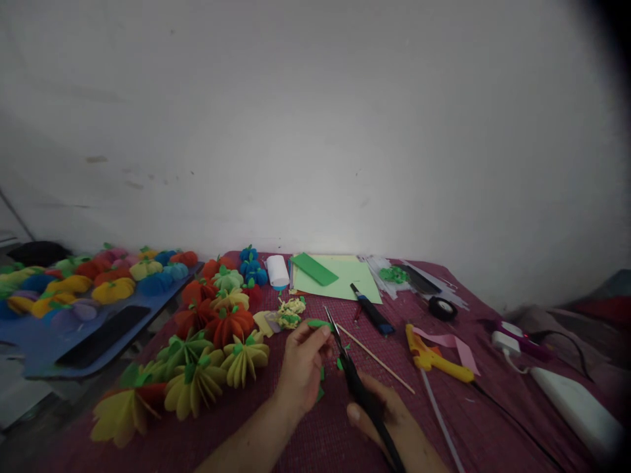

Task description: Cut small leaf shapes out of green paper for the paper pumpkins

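My left hand (306, 358) pinches a small strip of green paper (319, 323) between thumb and fingertips. A pair of black-handled scissors (355, 384) is in my right hand (389, 417), its fingers wrapped around the handles. The blades point up and away and reach the right end of the green strip. Small green scraps (321, 384) lie on the cloth beneath and between the hands. Close by on the right is a thin wooden stick (377, 360). Left of my left hand stand several folded paper pumpkins (194, 384) in yellow, green and red.
A yellow glue gun (434, 358) with a black cord lies right, near pink ribbon (451, 341) and black tape (442, 308). Behind are a utility knife (372, 310), pale green sheets (352, 276) and a white roll (277, 270). A blue table (29, 341) holds more pumpkins.
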{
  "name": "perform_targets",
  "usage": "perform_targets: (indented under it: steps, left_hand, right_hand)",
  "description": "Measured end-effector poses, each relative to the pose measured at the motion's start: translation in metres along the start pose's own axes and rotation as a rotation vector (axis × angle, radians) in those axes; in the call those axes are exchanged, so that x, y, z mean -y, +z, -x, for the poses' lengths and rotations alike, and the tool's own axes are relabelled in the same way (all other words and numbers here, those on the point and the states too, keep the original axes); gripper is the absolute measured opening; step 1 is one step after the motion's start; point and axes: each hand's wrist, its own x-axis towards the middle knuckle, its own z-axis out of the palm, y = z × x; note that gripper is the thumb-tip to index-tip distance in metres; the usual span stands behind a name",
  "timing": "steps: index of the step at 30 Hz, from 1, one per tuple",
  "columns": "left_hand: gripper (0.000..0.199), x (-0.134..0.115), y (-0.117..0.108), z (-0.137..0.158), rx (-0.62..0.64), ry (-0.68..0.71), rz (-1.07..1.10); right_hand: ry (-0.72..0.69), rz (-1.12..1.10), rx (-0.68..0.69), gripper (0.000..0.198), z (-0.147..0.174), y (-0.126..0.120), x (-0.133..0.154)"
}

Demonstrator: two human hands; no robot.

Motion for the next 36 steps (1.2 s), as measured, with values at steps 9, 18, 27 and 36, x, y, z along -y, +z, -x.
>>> perform_targets:
  steps: [9,18,27,36]
  left_hand:
    - [0.018,-0.003,0.0,0.0,-0.005,0.018,-0.091]
    - [0.02,-0.003,-0.002,-0.001,0.019,0.078,-0.27]
    - [0.023,0.002,-0.008,-0.006,0.025,0.088,-0.428]
    - [0.023,0.0,-0.011,-0.005,0.076,0.079,-0.557]
  right_hand:
    - [0.033,0.018,0.071,0.048,0.002,-0.005,0.008]
    - [0.022,0.07,0.096,0.049,0.006,-0.015,0.013]
    - [-0.015,0.035,0.143,0.051,0.008,-0.025,0.009]
    - [-0.043,0.056,0.122,0.049,0.011,-0.03,0.002]
